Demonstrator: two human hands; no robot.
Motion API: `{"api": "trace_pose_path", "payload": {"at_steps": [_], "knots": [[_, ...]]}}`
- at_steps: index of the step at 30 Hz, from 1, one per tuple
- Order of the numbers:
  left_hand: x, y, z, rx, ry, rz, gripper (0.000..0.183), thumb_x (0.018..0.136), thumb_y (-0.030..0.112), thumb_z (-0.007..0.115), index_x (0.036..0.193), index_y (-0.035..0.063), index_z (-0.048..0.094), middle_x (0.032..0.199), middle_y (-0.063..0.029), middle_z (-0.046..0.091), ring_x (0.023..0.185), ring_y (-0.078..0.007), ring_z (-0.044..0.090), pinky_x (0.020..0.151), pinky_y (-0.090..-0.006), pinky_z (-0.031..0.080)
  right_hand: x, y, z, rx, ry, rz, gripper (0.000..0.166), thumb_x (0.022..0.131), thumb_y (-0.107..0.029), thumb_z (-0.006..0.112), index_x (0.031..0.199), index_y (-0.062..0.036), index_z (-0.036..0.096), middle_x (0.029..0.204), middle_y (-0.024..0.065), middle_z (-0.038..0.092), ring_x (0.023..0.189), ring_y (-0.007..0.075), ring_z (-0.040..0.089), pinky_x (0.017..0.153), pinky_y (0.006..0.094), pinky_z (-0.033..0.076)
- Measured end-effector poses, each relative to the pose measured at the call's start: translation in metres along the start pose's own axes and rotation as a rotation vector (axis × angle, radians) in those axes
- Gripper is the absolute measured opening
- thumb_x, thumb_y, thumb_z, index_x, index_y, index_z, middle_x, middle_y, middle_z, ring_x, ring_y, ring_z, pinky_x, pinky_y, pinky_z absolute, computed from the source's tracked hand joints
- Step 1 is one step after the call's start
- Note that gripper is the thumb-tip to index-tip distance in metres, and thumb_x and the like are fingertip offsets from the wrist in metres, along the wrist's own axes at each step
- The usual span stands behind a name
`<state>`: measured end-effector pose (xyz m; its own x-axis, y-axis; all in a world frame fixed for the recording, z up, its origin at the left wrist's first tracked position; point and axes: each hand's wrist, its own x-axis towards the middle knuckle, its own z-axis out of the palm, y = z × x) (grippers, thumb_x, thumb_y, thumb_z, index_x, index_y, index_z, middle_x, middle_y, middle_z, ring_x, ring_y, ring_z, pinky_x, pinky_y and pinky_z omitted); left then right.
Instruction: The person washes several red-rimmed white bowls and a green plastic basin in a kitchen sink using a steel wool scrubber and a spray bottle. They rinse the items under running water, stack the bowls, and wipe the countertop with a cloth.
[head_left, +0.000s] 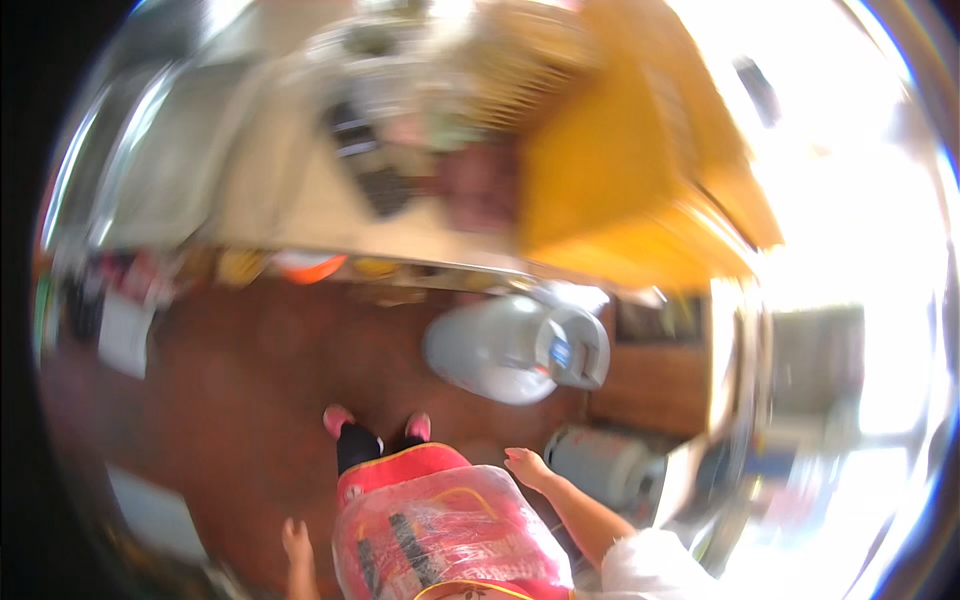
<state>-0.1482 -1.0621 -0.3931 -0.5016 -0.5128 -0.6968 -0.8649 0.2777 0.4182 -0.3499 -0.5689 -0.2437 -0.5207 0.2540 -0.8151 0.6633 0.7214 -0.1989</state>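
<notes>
The picture is blurred. My left hand (298, 541) hangs low at the left of my body, over the red-brown floor, with nothing seen in it. On the other side, my right hand (527, 466) is held out beside the red apron (450, 525), which has a clear plastic layer over its front; the fingers look partly bent and no object shows in them. A grey gas cylinder (495, 349) with a collar stands ahead of me. A second cylinder (600, 461) is just beyond my right hand. Pink shoes (338, 420) show below me.
Ahead runs a counter (300, 202) bearing a dark object, cloths and blurred items. A yellow-orange cabinet or box (615, 165) stands on its right part. Orange and yellow items (311, 268) lie under its edge. A wooden cabinet (652, 386) is at the right, a pale panel (156, 512) lower left.
</notes>
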Motion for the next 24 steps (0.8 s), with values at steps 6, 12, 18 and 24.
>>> {"api": "trace_pose_path", "payload": {"at_steps": [6, 12, 18, 24], "knots": [[-0.025, -0.010, -0.009, 0.309, -0.184, 0.545, 0.032, 0.086, 0.031, 0.059, 0.110, 0.0092, 0.059, 0.093, -0.0151, 0.064, 0.085, -0.0289, 0.058, 0.077, -0.0400, 0.048, -0.088, 0.159, 0.000, 0.401, 0.180, 0.044, 0.041, 0.085, -0.018, 0.057, 0.122, -0.0013, 0.053, 0.122, 0.0174, 0.055, 0.114, 0.0270, 0.053, 0.098, 0.0343, 0.041], [-0.023, 0.113, 0.106, -0.106, -0.624, 0.117, 0.013, 0.089, 0.019, 0.053, 0.099, 0.0112, 0.057, 0.069, -0.0041, 0.055, 0.058, -0.0170, 0.050, 0.047, -0.0324, 0.042, -0.164, 0.334, 0.051, 0.724, 0.334, 0.135, 0.043, 0.086, -0.022, 0.054, 0.124, -0.0019, 0.052, 0.124, 0.0167, 0.053, 0.117, 0.0270, 0.050, 0.100, 0.0337, 0.039], [-0.207, 0.281, 0.273, 0.487, -0.629, 0.393, 0.032, 0.089, 0.014, 0.053, 0.119, 0.0055, 0.049, 0.104, -0.0059, 0.056, 0.083, -0.0161, 0.055, 0.066, -0.0323, 0.049, -0.248, 0.487, 0.084, 1.017, 0.427, 0.636, 0.042, 0.084, -0.023, 0.053, 0.121, -0.0028, 0.054, 0.123, 0.0161, 0.055, 0.115, 0.0278, 0.051, 0.099, 0.0344, 0.039], [-0.380, 0.362, 0.418, 0.645, -0.922, 0.699, 0.029, 0.085, 0.007, 0.056, 0.113, 0.0016, 0.054, 0.091, -0.0027, 0.056, 0.072, -0.0072, 0.052, 0.060, -0.0219, 0.044, -0.257, 0.562, 0.073, 1.191, 0.716, 0.618, 0.037, 0.087, -0.021, 0.054, 0.119, -0.0016, 0.055, 0.116, 0.0176, 0.058, 0.109, 0.0275, 0.056, 0.094, 0.0338, 0.043]]}}
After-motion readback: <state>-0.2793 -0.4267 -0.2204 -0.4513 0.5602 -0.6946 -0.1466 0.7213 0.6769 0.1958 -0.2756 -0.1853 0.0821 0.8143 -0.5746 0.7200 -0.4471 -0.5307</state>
